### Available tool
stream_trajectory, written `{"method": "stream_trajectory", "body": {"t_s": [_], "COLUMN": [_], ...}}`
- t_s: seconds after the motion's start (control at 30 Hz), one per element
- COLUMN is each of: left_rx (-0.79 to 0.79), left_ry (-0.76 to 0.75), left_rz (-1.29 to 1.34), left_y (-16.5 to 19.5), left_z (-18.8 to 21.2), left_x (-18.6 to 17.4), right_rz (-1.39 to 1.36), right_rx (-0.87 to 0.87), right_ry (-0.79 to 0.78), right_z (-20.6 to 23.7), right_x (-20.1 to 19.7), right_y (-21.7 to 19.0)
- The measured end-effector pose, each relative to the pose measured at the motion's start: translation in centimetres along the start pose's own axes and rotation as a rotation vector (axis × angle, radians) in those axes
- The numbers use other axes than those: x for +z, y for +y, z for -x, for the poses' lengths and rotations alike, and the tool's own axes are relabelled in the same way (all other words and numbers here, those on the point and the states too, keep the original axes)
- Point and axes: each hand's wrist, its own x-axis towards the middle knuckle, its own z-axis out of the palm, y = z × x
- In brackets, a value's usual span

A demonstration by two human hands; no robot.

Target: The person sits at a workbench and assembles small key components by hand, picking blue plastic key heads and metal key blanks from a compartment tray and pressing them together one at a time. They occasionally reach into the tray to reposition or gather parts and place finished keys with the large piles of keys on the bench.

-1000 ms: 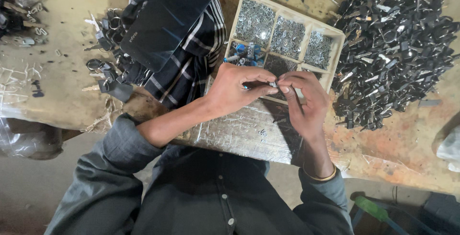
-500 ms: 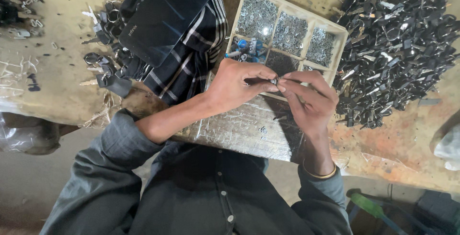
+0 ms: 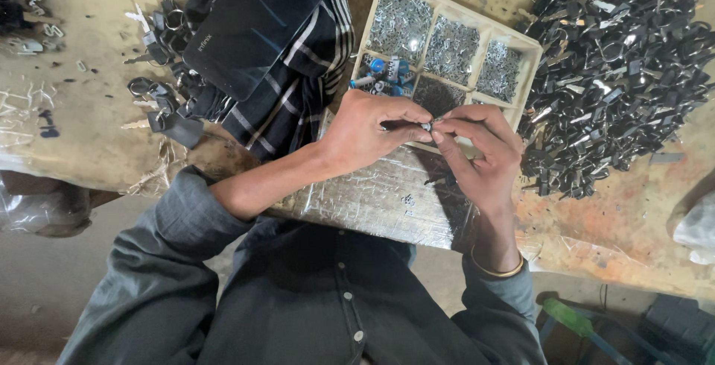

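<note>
My left hand (image 3: pixel 372 130) and my right hand (image 3: pixel 480 153) meet fingertip to fingertip over the near edge of a wooden divided tray (image 3: pixel 527 43). Between them they pinch a small dark metal part (image 3: pixel 428 123); its exact shape is hidden by the fingers. The tray's compartments hold several small silvery screws and pieces, and one holds blue bits (image 3: pixel 380 67). Under my hands lies a board wrapped in shiny plastic (image 3: pixel 372 201) with a few tiny parts on it.
A big heap of black and silver metal parts (image 3: pixel 618 59) lies at the right. A black phone (image 3: pixel 253 18) rests on a striped cloth (image 3: pixel 313 59) at the upper middle. Dark rings and keys (image 3: pixel 160 104) lie left of it. A green-handled tool (image 3: pixel 570 319) sits below the table edge.
My hands have drawn closer together, with the right fingers now closed against the left fingertips on the small part. The view has shifted slightly.
</note>
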Motion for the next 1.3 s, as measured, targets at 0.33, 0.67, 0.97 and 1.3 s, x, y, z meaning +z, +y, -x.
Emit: {"method": "stream_trajectory", "body": {"t_s": [0.33, 0.67, 0.97, 1.3], "left_rx": [0.004, 0.042, 0.045, 0.025], "left_ry": [-0.006, 0.007, -0.002, 0.007], "left_rz": [-0.009, -0.02, -0.044, 0.009], "left_y": [0.2, 0.1, 0.8, 0.7], "left_z": [0.0, 0.0, 0.0, 0.0], "left_x": [-0.1, 0.0, -0.4, -0.3], "right_rz": [0.014, -0.04, -0.188, -0.14], "right_rx": [-0.038, 0.033, 0.12, 0.084], "right_ry": [0.008, 0.057, 0.016, 0.026], "right_z": [0.0, 0.2, 0.2, 0.2], "right_x": [-0.1, 0.4, 0.8, 1.0], "right_y": [-0.1, 0.2, 0.1, 0.3]}}
